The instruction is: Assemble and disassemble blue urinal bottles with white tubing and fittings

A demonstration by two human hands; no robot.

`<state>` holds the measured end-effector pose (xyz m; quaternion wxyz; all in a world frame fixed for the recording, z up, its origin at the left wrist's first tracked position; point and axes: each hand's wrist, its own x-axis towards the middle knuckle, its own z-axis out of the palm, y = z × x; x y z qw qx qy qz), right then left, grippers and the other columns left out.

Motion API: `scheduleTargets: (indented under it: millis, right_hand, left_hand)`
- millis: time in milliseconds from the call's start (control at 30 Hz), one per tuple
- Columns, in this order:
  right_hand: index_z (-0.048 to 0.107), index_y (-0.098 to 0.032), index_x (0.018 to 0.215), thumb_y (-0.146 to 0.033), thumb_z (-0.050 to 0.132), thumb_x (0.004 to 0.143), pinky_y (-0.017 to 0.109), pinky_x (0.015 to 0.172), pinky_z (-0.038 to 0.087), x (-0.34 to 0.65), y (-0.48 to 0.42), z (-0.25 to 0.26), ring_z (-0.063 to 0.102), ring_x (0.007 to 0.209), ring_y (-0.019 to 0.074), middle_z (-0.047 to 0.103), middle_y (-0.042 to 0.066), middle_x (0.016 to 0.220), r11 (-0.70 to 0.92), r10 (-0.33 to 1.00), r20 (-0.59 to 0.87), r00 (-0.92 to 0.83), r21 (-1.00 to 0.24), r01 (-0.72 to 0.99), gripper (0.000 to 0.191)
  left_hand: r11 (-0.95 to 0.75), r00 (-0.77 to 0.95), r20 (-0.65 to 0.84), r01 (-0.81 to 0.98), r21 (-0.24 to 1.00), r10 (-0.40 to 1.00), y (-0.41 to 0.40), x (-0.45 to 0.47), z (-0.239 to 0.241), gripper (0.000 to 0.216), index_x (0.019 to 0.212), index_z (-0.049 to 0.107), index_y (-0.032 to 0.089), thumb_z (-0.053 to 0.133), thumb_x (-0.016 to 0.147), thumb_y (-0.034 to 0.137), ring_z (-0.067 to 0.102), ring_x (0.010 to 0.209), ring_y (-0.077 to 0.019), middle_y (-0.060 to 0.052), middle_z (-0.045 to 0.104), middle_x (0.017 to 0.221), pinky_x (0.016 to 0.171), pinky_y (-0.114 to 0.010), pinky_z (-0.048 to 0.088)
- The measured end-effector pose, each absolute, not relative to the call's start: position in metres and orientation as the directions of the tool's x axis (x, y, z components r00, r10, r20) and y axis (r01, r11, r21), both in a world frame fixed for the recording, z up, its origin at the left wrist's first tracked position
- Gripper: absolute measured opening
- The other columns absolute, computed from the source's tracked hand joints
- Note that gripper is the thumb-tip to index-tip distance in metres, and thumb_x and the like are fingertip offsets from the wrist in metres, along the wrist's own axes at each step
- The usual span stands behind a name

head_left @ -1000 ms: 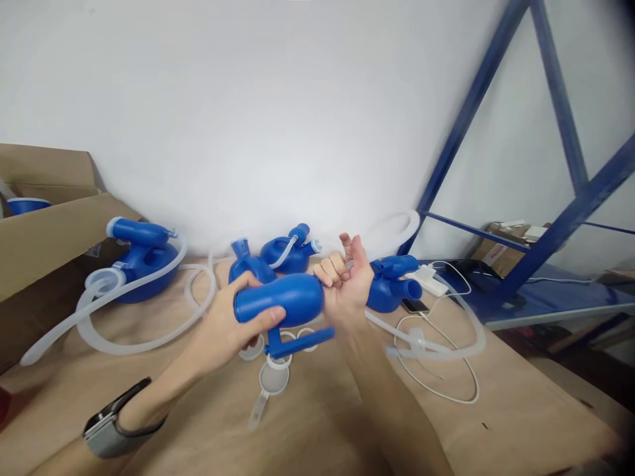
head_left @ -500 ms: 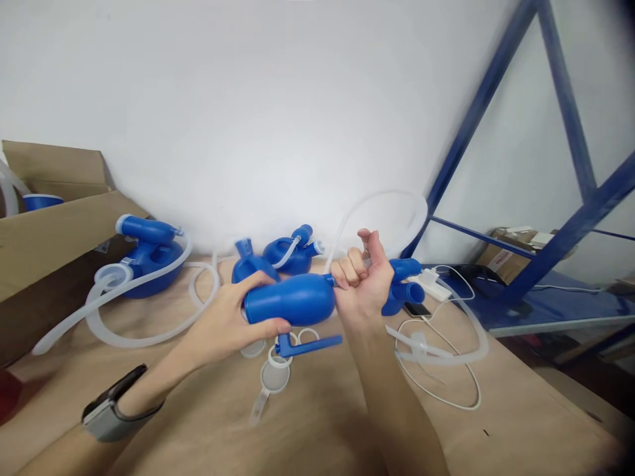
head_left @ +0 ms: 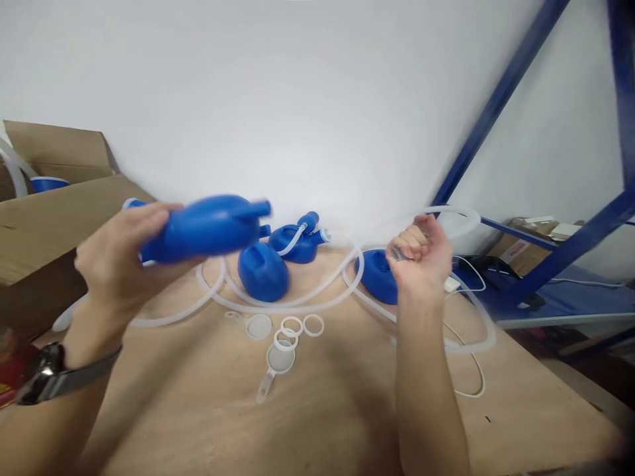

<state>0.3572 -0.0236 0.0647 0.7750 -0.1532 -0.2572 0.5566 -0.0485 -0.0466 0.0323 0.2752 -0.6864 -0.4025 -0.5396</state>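
Raised at the left, my left hand [head_left: 116, 254] is closed around a blue bulb-shaped plastic piece [head_left: 203, 228], which has a narrow nozzle pointing right and is blurred by motion. My right hand [head_left: 417, 250] is a fist at the right, closed on the end of a translucent hose [head_left: 464, 215] that loops away behind it. A small greyish tip shows between its fingers. Between the hands, on the table, stand a blue jug [head_left: 262, 272] and another blue jug with a hose [head_left: 292, 244]. Behind my right wrist, a third blue jug [head_left: 378, 274] is partly hidden.
White rings [head_left: 313, 325] and mesh strainers with handles [head_left: 281, 358] lie on the wooden table [head_left: 317, 423]. Translucent hoses [head_left: 297, 307] curl across it. An open cardboard box [head_left: 64, 225] stands left; a blue metal rack [head_left: 496, 106] and white cable [head_left: 476, 383] are right.
My hands have moved apart: the left carries the blue piece left and up, the right has shifted right with the hose end. The nozzle is now free of the hose.
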Motion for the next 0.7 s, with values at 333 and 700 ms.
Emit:
scheduleTargets:
  millis: [333,700]
  right_hand:
    - [0.043,-0.031,0.122,-0.050,0.086,0.077,0.014,0.037,0.021,0.329,0.008,0.032,0.033,0.039,0.0018,0.056,-0.012,0.072,0.130,0.978,0.170,-0.117,-0.947,-0.292,0.065]
    - [0.054,-0.018,0.107,-0.029,0.068,0.094,0.015,0.047,0.048,0.309,0.060,-0.051,0.060,0.054,0.0069,0.063,-0.002,0.077,0.109,0.888,-0.153,-0.433,-0.845,0.524,0.023]
  left_hand:
    - [-0.545,0.489,0.259,0.806,0.231,0.833,-0.033,-0.049,0.044,0.067,0.118,0.070,0.027,0.071,0.076,0.079,0.067,0.068,-0.0233,-0.001,0.072,0.083,0.059,-0.031,0.051]
    - [-0.620,0.602,0.157,0.737,0.269,0.783,-0.019,-0.018,0.020,0.063,0.134,0.062,0.024,0.070,0.084,0.062,0.061,0.122,-0.0326,-0.010,0.059,0.144,0.101,-0.040,0.050]
